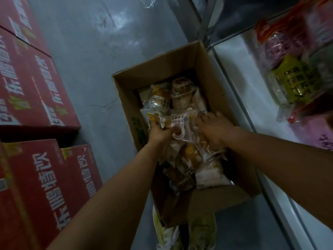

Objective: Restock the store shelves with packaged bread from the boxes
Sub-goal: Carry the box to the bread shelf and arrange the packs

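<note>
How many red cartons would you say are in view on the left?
4, though others may lie out of frame: one at the top-left corner, one below it, and two lower down, side by side.

Floor (86, 56): grey, smooth, glossy in patches, a fine crack running near the left wall of the open cardboard box (205, 204).

The box sits directly on the floor, its long right side just beside the base of the white shelf (239, 73). Flaps open; clear-wrapped bread packs (162, 100) are piled inside.

Red cartons (36, 87) with white lettering are stacked at the floor's left side, well apart from the box.

Shelf, right edge of view: pale boards carrying wrapped goods, a yellow-labelled pack (293, 83) and red-and-pink packs (281, 40) above it. Blurred; labels unreadable.
</note>
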The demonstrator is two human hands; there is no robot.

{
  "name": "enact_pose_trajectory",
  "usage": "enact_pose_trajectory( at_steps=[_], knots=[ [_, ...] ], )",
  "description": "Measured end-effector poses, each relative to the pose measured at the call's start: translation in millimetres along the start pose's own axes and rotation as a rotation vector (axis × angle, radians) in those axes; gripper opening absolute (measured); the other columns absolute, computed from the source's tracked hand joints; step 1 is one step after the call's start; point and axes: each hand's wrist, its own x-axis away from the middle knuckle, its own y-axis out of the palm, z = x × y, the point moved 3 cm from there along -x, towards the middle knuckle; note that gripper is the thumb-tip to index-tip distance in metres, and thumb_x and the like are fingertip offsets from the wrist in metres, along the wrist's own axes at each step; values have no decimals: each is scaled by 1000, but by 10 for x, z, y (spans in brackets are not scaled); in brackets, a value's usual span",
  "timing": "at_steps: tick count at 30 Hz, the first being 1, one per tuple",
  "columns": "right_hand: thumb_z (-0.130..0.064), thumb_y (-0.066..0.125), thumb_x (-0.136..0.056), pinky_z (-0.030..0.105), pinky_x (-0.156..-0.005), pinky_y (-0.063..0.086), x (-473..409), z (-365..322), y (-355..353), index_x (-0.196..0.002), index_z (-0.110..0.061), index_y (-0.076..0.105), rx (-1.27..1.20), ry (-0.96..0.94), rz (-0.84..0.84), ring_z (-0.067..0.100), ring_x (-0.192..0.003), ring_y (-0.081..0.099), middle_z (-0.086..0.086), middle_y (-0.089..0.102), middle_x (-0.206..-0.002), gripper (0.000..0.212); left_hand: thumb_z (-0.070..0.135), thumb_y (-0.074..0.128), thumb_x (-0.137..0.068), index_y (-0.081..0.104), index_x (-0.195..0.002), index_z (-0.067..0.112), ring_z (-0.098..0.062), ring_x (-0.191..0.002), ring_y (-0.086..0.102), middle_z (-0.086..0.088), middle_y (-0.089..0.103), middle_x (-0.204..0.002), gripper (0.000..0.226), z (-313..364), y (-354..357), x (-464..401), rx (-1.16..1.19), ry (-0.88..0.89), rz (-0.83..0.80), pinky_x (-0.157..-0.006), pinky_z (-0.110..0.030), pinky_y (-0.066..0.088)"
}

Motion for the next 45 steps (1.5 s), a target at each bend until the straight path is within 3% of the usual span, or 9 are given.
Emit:
enact_pose_trajectory(
  at_steps=[4,9,13,17,22,28,33,37,45],
  knots=[
    [-44,76,-73,38,-100,33,49,17,35,-142,-12,30,-45,-27,-40,27,-126,43,11,45,-139,89,18,88,-67,51,-123,13,-22,-92,69,-6,68,-111,67,11,81,92,13,-47,-11,-67,-37,61],
    [-50,82,-67,31,-83,38,248,10,56,-119,-20,55,-128,-43,-112,24,-112,49,6,53,-122,65,37,97,-44,63,-88,26,-27,-97,69,-1,71,-101,57,-40,185,180,-62,-70,-20,-85,-47,58],
    [-51,79,-71,31,-93,42,488,-87,72,-123,-21,55,-177,-68,-35,21,-114,50,2,52,-128,65,19,93,-58,62,-102,21,-25,-96,69,-3,70,-102,54,-16,256,435,-35,2,-1,-79,-45,61],
    [-42,84,-69,23,-69,46,868,-143,-75,-108,-28,56,-633,43,39,12,-94,61,-9,63,-106,51,8,84,-72,52,-109,22,-19,-95,66,1,63,-104,51,40,114,826,77,64,14,-66,-31,60],
    [-18,91,-61,13,-51,47,1413,-13,-631,-83,-17,64,-1477,275,187,2,-63,65,-7,68,-78,35,11,86,-71,59,-98,23,-22,-91,70,-6,70,-102,40,350,-356,1343,198,75,93,-78,-38,61],
    [-31,85,-57,35,-68,58,2033,-65,-1507,-104,-7,68,-1910,263,261,25,-83,74,11,76,-92,55,12,80,-78,59,-120,10,-35,-96,71,-17,72,-109,48,992,-682,2268,374,77,-38,-82,-57,58],
    [-28,82,-61,53,-83,56,2683,-317,-2232,-104,-5,70,-1999,150,269,33,-91,72,17,74,-97,50,27,66,-91,59,-122,6,-40,-99,69,-21,71,-110,39,1509,-798,3255,396,263,-197,-84,-59,56],
    [-30,86,-52,53,-81,57,3256,-501,-2724,-96,-7,70,-1961,119,380,34,-86,72,17,75,-92,52,50,87,-62,60,-122,3,-43,-101,68,-25,69,-111,81,1872,-883,3972,344,373,-265,-88,-60,54],
    [-10,76,-78,41,-72,61,4382,-854,-3315,-107,-5,66,-1942,-52,458,28,-85,73,13,75,-95,30,25,87,-60,61,-118,1,-29,-81,74,-15,76,-97,68,2263,-1162,5103,324,446,-189,-70,-40,61]
  ],
)
